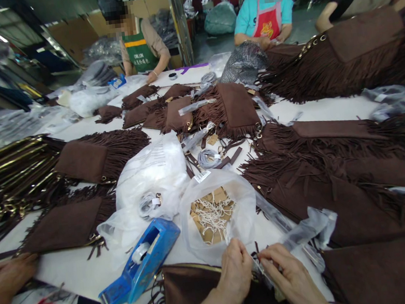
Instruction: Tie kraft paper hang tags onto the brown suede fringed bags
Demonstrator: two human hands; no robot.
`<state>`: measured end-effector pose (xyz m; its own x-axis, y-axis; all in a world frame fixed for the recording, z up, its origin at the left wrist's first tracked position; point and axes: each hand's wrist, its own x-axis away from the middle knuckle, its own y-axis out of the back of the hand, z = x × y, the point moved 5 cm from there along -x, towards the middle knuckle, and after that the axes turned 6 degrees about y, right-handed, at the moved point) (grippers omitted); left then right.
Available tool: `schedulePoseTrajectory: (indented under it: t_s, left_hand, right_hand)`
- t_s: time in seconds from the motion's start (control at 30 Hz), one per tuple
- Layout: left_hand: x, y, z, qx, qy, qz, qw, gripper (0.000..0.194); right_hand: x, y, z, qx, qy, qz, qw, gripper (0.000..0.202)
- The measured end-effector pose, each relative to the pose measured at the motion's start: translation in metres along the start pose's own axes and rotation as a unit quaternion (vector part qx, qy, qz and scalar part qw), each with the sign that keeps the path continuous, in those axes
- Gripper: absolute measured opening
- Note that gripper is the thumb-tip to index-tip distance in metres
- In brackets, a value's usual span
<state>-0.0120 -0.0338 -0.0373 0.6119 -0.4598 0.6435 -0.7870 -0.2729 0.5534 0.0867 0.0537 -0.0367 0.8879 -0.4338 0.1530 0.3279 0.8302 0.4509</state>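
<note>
My left hand (236,270) is closed in a pinch, with a thin white string (256,264) stretched from its fingertips. Close beside it, my right hand (287,271) is bent around the same string, with thumb and fingers together. A small dark strap end shows between the two hands. Under them lies a brown bag (189,290) with a metal zipper edge, partly covered by my left forearm. Just beyond my fingers, a clear plastic bag (242,201) holds tan paper tags (213,214) with white strings.
A blue tape dispenser (142,264) stands left of my hands. Brown fringed bags (239,106) cover much of the white table, with coiled grey cords (208,158) among them. A neighbour's hand (15,273) rests at the left edge. Several people work across the table.
</note>
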Motion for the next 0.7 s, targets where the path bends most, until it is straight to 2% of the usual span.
schedulePoseTrajectory:
  t_s: [0.1, 0.23, 0.33, 0.4, 0.47, 0.57, 0.7]
  left_hand:
    - [-0.003, -0.002, 0.005, 0.029, 0.005, -0.014, 0.999, 0.017]
    - [-0.004, -0.003, 0.011, 0.093, -0.006, -0.010, 0.996, 0.014]
    - [-0.005, -0.008, 0.012, 0.183, -0.005, 0.061, 0.981, 0.009]
    - [-0.005, -0.013, 0.012, 0.230, 0.017, 0.126, 0.965, 0.009]
    - [-0.006, -0.017, 0.011, 0.250, 0.037, 0.164, 0.953, 0.007]
    - [-0.008, -0.017, 0.008, 0.257, 0.042, 0.160, 0.952, 0.002]
    - [-0.008, -0.016, 0.005, 0.266, 0.042, 0.149, 0.952, 0.009]
  right_hand:
    - [-0.012, -0.007, -0.004, -0.055, -0.043, 0.041, 0.997, 0.019]
    - [-0.023, -0.010, -0.008, -0.124, -0.075, 0.036, 0.989, 0.026]
    - [-0.026, -0.009, -0.012, -0.182, -0.124, 0.014, 0.975, 0.029]
    - [-0.026, -0.009, -0.013, -0.214, -0.149, 0.006, 0.965, 0.030]
    - [-0.026, -0.010, -0.013, -0.240, -0.162, 0.001, 0.957, 0.031]
    - [-0.025, -0.011, -0.013, -0.269, -0.171, -0.008, 0.948, 0.031]
    - [-0.023, -0.012, -0.013, -0.292, -0.174, -0.017, 0.940, 0.030]
